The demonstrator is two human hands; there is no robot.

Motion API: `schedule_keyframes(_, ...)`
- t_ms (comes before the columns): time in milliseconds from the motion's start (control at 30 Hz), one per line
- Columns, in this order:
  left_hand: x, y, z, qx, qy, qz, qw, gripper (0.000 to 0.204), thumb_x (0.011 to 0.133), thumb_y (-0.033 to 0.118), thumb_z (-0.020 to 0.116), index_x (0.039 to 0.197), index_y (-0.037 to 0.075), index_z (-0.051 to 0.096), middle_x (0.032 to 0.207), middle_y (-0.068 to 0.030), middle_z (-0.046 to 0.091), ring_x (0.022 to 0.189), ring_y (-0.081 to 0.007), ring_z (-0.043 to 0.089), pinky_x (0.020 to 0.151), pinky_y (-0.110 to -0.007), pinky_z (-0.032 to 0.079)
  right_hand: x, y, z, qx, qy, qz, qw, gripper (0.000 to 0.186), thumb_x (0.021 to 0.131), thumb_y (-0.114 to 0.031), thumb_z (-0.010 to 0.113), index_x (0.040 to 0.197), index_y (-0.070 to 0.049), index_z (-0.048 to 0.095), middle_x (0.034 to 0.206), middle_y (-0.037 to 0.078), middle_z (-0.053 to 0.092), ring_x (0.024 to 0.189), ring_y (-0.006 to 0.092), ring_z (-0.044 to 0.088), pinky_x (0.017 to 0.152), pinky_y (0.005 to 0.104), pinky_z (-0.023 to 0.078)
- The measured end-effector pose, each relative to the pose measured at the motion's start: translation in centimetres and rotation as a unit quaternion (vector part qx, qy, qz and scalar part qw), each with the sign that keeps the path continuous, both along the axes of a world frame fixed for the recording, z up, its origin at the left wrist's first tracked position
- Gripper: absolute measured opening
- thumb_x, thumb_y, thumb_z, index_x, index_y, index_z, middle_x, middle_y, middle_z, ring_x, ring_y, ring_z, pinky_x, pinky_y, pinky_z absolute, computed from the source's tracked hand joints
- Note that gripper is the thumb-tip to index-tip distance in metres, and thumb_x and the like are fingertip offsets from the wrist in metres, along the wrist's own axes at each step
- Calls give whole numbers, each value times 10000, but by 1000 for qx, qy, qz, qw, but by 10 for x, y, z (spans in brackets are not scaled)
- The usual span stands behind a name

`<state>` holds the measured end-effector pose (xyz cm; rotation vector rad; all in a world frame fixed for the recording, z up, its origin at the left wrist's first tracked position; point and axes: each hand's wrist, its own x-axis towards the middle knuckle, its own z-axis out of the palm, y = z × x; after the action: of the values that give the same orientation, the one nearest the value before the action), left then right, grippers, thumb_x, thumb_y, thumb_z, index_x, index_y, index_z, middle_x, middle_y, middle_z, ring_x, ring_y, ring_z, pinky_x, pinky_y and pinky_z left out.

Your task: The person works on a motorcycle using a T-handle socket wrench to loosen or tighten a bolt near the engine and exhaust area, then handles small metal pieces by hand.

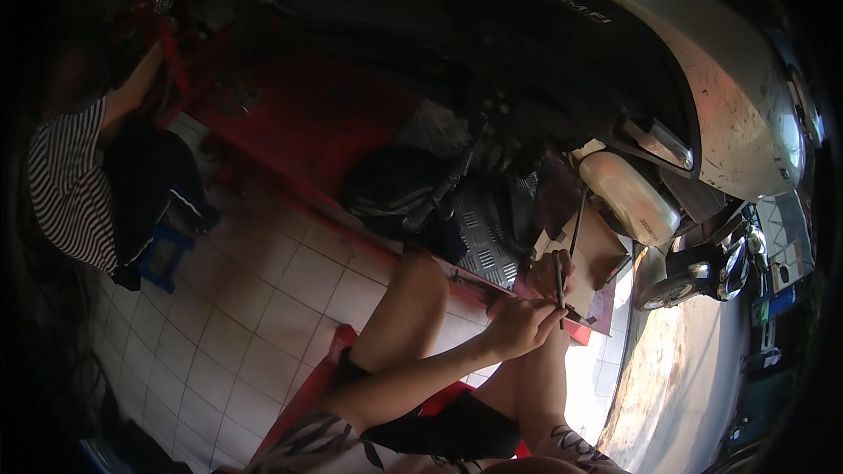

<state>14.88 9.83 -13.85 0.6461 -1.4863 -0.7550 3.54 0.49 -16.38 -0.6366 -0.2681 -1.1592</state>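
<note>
My left hand [520,325] reaches from the lower left and is closed around a thin dark tool [558,279] that stands nearly upright. My right hand [546,270] sits just behind it, fingers curled by the tool's upper part; its grip is hidden by the left hand. Both hands hover over a piece of brown cardboard [600,250] at the edge of a red lift platform [307,123]. A grey scooter [729,96] stands on the platform, its pale exhaust muffler [628,197] just right of my hands.
My bare knee [420,274] rises left of my hands, and I sit on a red stool [309,386]. A metal tread plate [487,233] lies under the scooter. At the left, a person in a striped shirt [70,184] sits on a blue stool [162,256] on the tiled floor [228,316].
</note>
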Motion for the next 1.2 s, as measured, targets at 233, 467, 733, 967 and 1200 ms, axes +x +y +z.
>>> schedule_keyframes(233,15,0,8,145,75,-14,987,379,848,312,738,1065,29,610,804,-76,574,533,-174,572,522,-311,463,8,3,-6,-56,43,-24,997,285,961,-281,596,791,-71,506,587,0,457,502,71,466,423,210,420)
schedule_keyframes(467,32,-8,21,14,55,220,974,456,748,386,797,1065,93,649,1049,-94,474,881,-186,514,668,-306,403,6,-1,-7,-34,52,-14,998,236,941,-268,633,806,-93,552,680,-17,492,578,61,468,499,238,416)
schedule_keyframes(733,43,-10,24,-43,-35,224,973,194,801,296,736,804,108,687,840,-8,541,890,-235,509,792,-406,377,7,1,-3,-20,73,-3,997,225,937,-253,638,801,-100,543,672,-21,495,564,66,472,496,229,420)
schedule_keyframes(967,31,-12,17,-13,34,94,995,144,857,206,693,827,67,717,656,-2,578,676,-189,531,653,-322,420,-2,1,-6,-41,72,-1,997,229,934,-257,637,793,-111,533,637,-24,492,520,72,473,459,228,406)
schedule_keyframes(1200,32,-2,29,141,161,37,976,291,851,236,725,1071,53,672,1039,-105,572,886,-203,597,685,-302,475,11,3,8,-83,60,0,995,257,938,-292,628,778,-114,534,609,-21,484,491,71,470,429,229,387)
